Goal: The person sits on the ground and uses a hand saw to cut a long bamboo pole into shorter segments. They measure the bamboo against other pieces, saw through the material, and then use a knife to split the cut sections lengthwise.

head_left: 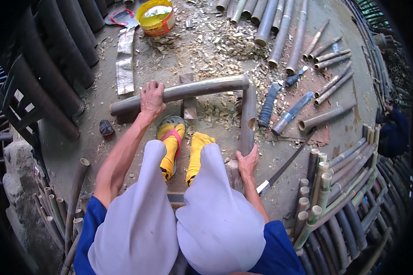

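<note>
My left hand (153, 97) is closed around a thick brown bamboo pole (204, 87), which lies crosswise in front of my feet. A wooden block (189, 108) sits under the pole's middle. My right hand (248, 162) grips the near end of a shorter bamboo piece (248, 110) with a hole in its side. That piece points away from me, and its far end meets the right end of the crosswise pole at a corner. Whether the two are joined there, I cannot tell. Beside my right wrist stands a wooden stump (234, 174).
A long dark blade with a white handle (263, 187) lies right of my right hand. Beyond it are a dark wrapped tool (268, 105), a blue-wrapped tool (293, 113) and several bamboo lengths (328, 117). Wood chips (234, 46) litter the ground near a yellow bucket (155, 28). Bamboo stacks (326, 188) flank me.
</note>
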{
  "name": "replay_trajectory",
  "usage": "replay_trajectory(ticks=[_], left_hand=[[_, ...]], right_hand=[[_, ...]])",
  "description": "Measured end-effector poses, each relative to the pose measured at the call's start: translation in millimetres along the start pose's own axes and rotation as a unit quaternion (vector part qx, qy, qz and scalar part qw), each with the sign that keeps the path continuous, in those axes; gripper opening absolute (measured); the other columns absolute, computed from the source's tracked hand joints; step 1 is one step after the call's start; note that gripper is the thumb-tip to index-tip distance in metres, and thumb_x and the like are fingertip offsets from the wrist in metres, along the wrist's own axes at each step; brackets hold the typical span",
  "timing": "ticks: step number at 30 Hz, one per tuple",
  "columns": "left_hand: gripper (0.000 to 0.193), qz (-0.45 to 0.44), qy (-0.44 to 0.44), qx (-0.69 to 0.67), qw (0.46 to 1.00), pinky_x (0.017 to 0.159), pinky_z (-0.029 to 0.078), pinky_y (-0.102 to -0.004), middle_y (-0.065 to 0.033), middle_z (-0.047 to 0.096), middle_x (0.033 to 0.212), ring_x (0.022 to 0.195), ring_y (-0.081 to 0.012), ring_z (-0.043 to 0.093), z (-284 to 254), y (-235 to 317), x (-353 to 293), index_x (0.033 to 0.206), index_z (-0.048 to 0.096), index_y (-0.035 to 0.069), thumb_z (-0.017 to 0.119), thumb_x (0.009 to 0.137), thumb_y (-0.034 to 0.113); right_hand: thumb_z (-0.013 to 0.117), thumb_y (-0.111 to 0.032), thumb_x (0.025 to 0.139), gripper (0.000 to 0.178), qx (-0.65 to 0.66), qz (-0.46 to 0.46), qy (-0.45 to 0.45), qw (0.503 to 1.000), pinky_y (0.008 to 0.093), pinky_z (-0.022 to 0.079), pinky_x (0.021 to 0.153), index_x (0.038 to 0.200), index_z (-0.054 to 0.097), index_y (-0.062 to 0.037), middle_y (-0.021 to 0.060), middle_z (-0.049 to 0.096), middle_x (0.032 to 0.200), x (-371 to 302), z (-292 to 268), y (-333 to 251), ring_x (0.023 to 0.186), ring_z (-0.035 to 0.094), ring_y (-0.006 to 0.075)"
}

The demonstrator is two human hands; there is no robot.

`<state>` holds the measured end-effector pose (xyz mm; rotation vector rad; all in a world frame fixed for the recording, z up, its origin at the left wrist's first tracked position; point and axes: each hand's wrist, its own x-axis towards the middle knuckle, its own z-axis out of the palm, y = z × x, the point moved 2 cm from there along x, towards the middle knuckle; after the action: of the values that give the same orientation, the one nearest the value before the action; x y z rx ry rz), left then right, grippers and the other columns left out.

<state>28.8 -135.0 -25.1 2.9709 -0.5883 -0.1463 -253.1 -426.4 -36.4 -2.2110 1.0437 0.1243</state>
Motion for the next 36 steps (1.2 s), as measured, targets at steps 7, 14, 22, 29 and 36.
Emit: replay_trajectory(ticks=[7,14,22,29,36], left_hand=[[0.062,-0.008,-0.181,-0.18,0.967,0.096,0.042,-0.0421,-0.0141,0.055,0.113,0.114,-0.0347,0.05,-14.3,-16.5,10.7,0.12,0.051,0.009,0.065,0.06,0.003],[0.058,0.112,-0.162,-0.136,0.971,0.099,0.043,-0.0388,-0.0186,0.057,0.116,0.113,-0.0329,0.053,-98.1,-56.4,21.7,0.12,0.055,0.005,0.072,0.065,0.015],[0.053,0.216,-0.315,0.085,0.92,0.085,0.05,-0.0405,-0.0179,0.064,0.101,0.095,-0.0314,0.062,-233.2,-19.5,47.9,0.113,0.058,-0.001,0.069,0.065,0.016],[0.054,0.183,-0.375,0.137,0.898,0.075,0.054,-0.042,-0.0163,0.063,0.104,0.099,-0.0288,0.061,-145.8,31.1,60.3,0.117,0.057,0.001,0.068,0.065,0.015],[0.068,0.031,-0.155,-0.06,0.986,0.089,0.043,-0.0562,-0.0143,0.056,0.114,0.11,-0.0349,0.056,4.5,21.1,21.9,0.128,0.041,0.011,0.07,0.066,0.01]], right_hand=[[0.071,-0.021,0.077,0.064,0.05,-0.008,0.067,0.997,0.0468,0.039,0.096,0.129,0.042,0.0018,0.0255,0.054,0.117,-13.0,-5.0,-0.7,0.112,0.049,0.0414],[0.064,-0.012,0.082,0.041,0.0,-0.071,0.154,0.986,0.0459,0.042,0.091,0.119,0.054,0.0029,0.0242,0.055,0.113,-73.3,-49.4,32.3,0.105,0.052,0.0398],[0.06,-0.005,0.077,0.046,-0.005,0.023,0.1,0.995,0.0433,0.043,0.086,0.12,0.048,0.0034,0.0196,0.052,0.104,-178.1,-66.2,90.0,0.098,0.052,0.0336],[0.061,-0.005,0.068,0.051,-0.003,0.006,0.093,0.996,0.0477,0.041,0.09,0.116,0.051,0.0061,0.023,0.053,0.108,-175.9,-46.5,147.3,0.103,0.051,0.0405],[0.066,-0.004,0.066,0.054,0.036,0.062,-0.04,0.997,0.0451,0.041,0.092,0.115,0.051,0.0111,0.0266,0.057,0.107,-147.5,-71.7,117.5,0.104,0.054,0.0413]])
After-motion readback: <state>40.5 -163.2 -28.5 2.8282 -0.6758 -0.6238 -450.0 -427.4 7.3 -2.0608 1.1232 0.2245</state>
